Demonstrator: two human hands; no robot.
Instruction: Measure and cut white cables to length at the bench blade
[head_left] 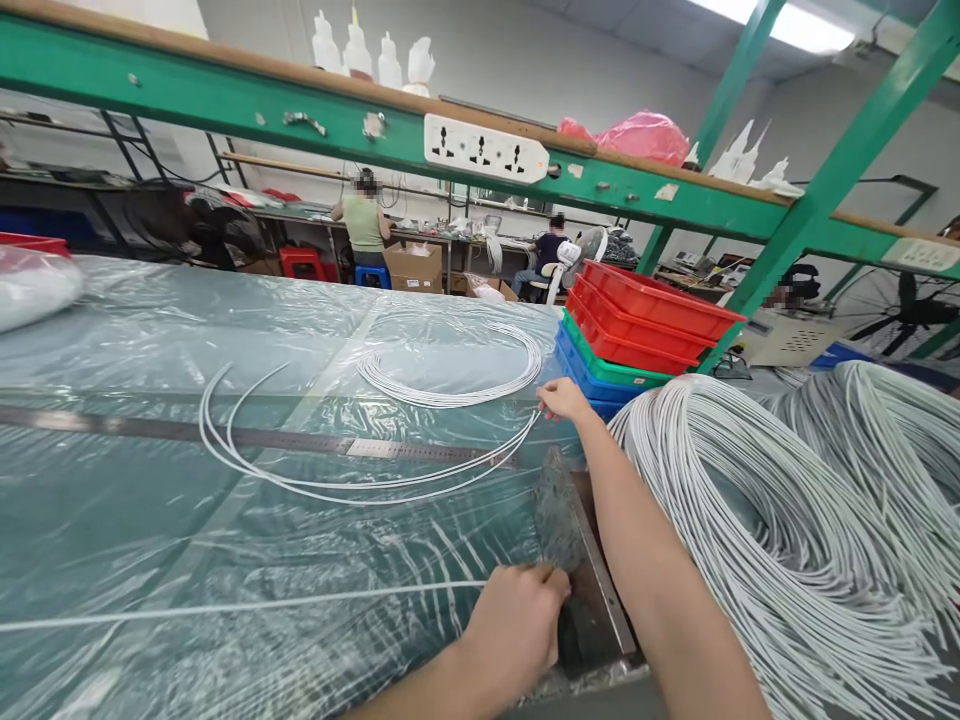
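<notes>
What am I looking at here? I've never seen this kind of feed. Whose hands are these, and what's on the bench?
One camera, worn on a person's head, looks down at their bare hands. The left hand pinches a single white cable near the bench edge. The right hand reaches forward, its grip on the ends of cut white cables. These lie on a plastic-covered bench across a metal ruler. A big cable coil sits right; stacked trays stand behind.

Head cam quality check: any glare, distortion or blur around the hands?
Head view: ceiling-light glare streaks the wrinkled clear plastic sheet on the table; wide-angle distortion bows the green steel shelf beam; left hand and right hand on the thin white cables are sharp, with no motion blur; background workers' faces are blurred out.
</notes>
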